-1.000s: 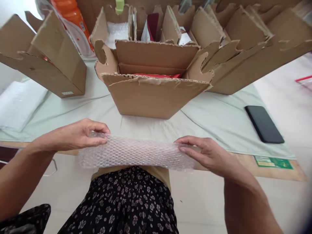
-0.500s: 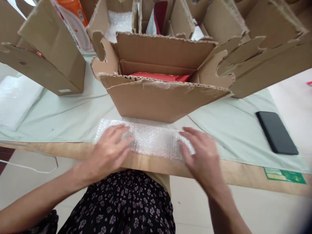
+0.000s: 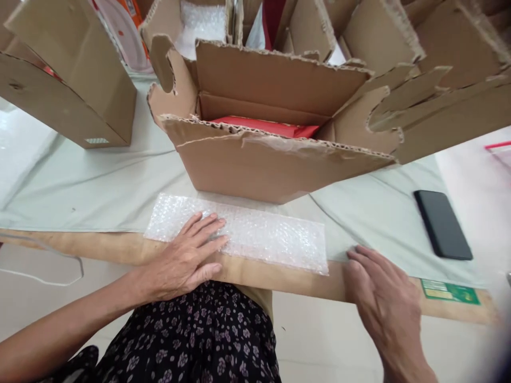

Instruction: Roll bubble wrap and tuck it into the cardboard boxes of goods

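A folded strip of clear bubble wrap (image 3: 275, 234) lies flat along the front edge of the table, its right part uncovered. My left hand (image 3: 191, 255) rests palm down over its left half, fingers spread and thumb apart. To the right of the strip, apart from it, my right hand (image 3: 383, 292) is at the table edge with its fingers drawn together and bent; nothing shows in them. Just behind the wrap stands an open cardboard box (image 3: 255, 165), with a red packet (image 3: 267, 126) inside, only its top visible.
A black phone (image 3: 443, 224) lies on the pale green cloth (image 3: 359, 213) at right, near a green card (image 3: 451, 291) on the wooden edge. Another carton (image 3: 107, 106) stands at left. Several open cartons line the back, one holding bubble wrap (image 3: 203, 24). A white cable (image 3: 59, 279) hangs at left.
My right hand has left the bubble wrap and moved right along the table edge, its fingers closing up. My left hand has flattened on the strip. The view has shifted slightly.
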{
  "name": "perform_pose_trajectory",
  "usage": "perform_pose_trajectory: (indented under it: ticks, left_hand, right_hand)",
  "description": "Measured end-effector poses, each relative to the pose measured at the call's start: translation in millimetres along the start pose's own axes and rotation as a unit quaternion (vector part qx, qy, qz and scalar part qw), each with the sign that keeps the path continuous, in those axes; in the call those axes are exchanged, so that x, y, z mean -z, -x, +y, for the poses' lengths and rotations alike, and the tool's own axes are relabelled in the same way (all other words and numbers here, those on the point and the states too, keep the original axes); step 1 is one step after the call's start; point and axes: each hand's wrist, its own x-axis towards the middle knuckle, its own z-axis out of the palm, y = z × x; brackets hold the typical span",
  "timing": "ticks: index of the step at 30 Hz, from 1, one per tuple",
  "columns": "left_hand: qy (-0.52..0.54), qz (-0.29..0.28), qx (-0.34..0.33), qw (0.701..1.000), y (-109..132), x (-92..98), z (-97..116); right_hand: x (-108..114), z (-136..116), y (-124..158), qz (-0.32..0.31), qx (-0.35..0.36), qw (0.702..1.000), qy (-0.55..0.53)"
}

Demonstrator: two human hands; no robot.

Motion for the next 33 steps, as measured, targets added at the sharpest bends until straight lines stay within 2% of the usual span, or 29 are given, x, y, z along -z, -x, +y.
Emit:
perform_pose_trajectory:
  ticks: [3, 6, 8, 11, 13, 16, 18, 20, 23, 26, 28, 30, 33]
  left_hand:
    - [-0.021, 0.101, 0.041, 0.994, 2.1, 14.3, -8.6]
    - [-0.110, 0.186, 0.130, 0.968, 10.2, 27.6, -35.1]
    - [-0.150, 0.187, 0.205, 0.949, 16.9, 29.3, -55.5]
    - [-0.136, 0.149, 0.277, 0.940, 23.4, 19.6, -72.9]
    - [-0.114, 0.164, 0.280, 0.939, 23.5, 11.3, -71.4]
    - [-0.098, 0.223, 0.265, 0.933, 20.5, 11.3, -57.0]
    - [-0.074, 0.232, 0.273, 0.930, 19.2, 23.8, -48.2]
    - [-0.048, 0.227, 0.317, 0.920, 18.2, 44.6, -46.4]
    - [-0.075, 0.224, 0.379, 0.895, 8.8, 81.5, -61.8]
    - [-0.155, 0.203, 0.366, 0.895, -18.0, 111.7, -93.5]
    - [-0.186, 0.189, 0.354, 0.897, -41.8, 123.3, -115.7]
    - [-0.200, 0.180, 0.343, 0.900, -61.4, 126.6, -131.7]
    - [-0.192, 0.178, 0.307, 0.915, -66.0, 115.5, -131.8]
  right_hand:
    - [7.2, -5.8, -10.8, 0.015, -0.021, 0.999, -0.040]
    - [-6.4, -23.4, -39.2, -0.008, 0.017, 0.997, -0.080]
    - [-20.5, -31.1, -57.3, -0.051, 0.037, 0.995, -0.072]
    - [-34.7, -36.2, -68.8, -0.084, 0.057, 0.993, -0.057]
    - [-33.3, -38.6, -63.7, -0.064, 0.072, 0.993, -0.070]
    - [-15.0, -43.1, -42.9, -0.033, 0.069, 0.990, -0.117]
    - [0.7, -48.4, -26.7, -0.045, 0.056, 0.984, -0.165]
    - [11.4, -60.2, -13.7, -0.090, 0.047, 0.968, -0.228]
    - [8.9, -99.8, -4.4, -0.189, 0.040, 0.915, -0.353]
    - [-13.3, -159.3, -4.8, -0.252, 0.039, 0.852, -0.457]
    - [-31.5, -196.3, -7.3, -0.241, 0.046, 0.850, -0.466]
    - [-45.8, -222.0, -10.8, -0.206, 0.057, 0.865, -0.454]
    - [-52.5, -235.6, -18.3, -0.183, 0.070, 0.863, -0.465]
